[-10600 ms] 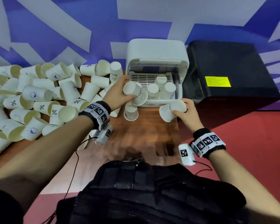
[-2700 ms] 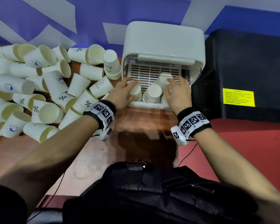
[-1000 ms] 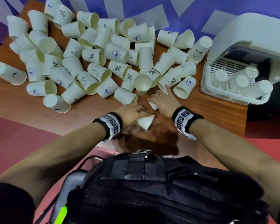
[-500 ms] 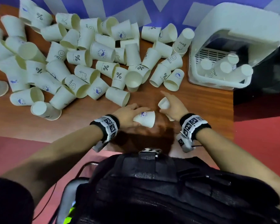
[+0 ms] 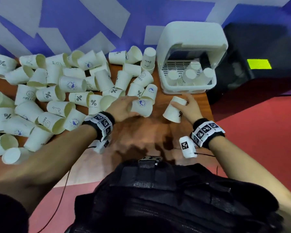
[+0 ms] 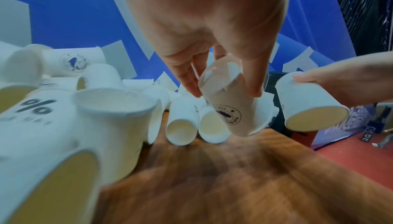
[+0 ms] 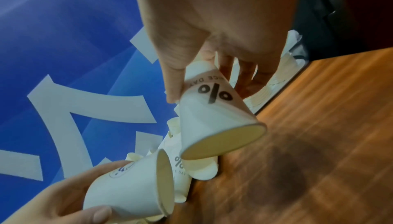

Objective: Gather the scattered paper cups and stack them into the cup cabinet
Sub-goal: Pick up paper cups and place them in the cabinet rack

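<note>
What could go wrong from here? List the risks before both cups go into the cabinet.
1. The left hand and right hand each hold one cup, the whale cup and the percent cup, by the narrow base end; a loose grip could let one slip.
2. The stacks in the cabinet lean, so a nudge may topple them.
3. The left forearm hangs close above the pile and could sweep cups off the table.
</note>
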`<move>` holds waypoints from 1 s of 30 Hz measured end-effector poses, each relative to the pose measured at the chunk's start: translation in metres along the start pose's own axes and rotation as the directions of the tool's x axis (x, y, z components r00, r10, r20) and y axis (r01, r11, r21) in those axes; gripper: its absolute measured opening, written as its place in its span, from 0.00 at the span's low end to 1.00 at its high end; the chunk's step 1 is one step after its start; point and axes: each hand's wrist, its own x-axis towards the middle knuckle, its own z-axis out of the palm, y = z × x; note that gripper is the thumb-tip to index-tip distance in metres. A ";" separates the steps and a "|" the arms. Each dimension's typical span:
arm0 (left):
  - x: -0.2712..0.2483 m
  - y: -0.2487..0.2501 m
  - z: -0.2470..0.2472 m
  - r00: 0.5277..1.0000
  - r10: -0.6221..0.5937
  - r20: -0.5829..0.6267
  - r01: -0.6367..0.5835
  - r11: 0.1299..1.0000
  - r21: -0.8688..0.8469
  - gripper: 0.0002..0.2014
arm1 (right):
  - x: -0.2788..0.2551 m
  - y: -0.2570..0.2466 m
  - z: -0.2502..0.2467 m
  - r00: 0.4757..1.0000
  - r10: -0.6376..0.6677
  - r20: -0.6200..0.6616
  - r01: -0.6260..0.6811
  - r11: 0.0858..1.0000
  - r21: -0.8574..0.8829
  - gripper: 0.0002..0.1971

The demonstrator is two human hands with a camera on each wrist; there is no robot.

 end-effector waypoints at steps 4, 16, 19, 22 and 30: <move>0.021 0.016 -0.004 0.997 0.076 0.018 -0.076 0.997 -0.010 0.33 | 0.004 -0.001 -0.020 0.999 -0.017 -0.050 0.022 0.995 0.095 0.22; 0.063 0.059 0.012 0.980 0.199 -0.024 -0.201 0.977 -0.074 0.25 | 0.016 0.002 -0.076 0.987 -0.051 -0.151 0.057 0.998 0.031 0.28; 0.075 0.070 0.015 0.980 0.184 -0.076 -0.190 0.979 -0.076 0.24 | 0.022 0.004 -0.090 0.984 -0.129 -0.127 0.133 0.991 0.023 0.29; 0.087 0.085 0.017 0.974 0.145 -0.171 -0.159 0.985 -0.069 0.24 | 0.033 0.003 -0.105 0.961 -0.223 -0.161 0.220 0.975 -0.038 0.25; 0.115 0.115 0.032 0.945 0.036 -0.325 -0.082 0.988 -0.130 0.27 | 0.085 -0.013 -0.163 0.911 -0.288 -0.295 0.280 0.957 -0.069 0.24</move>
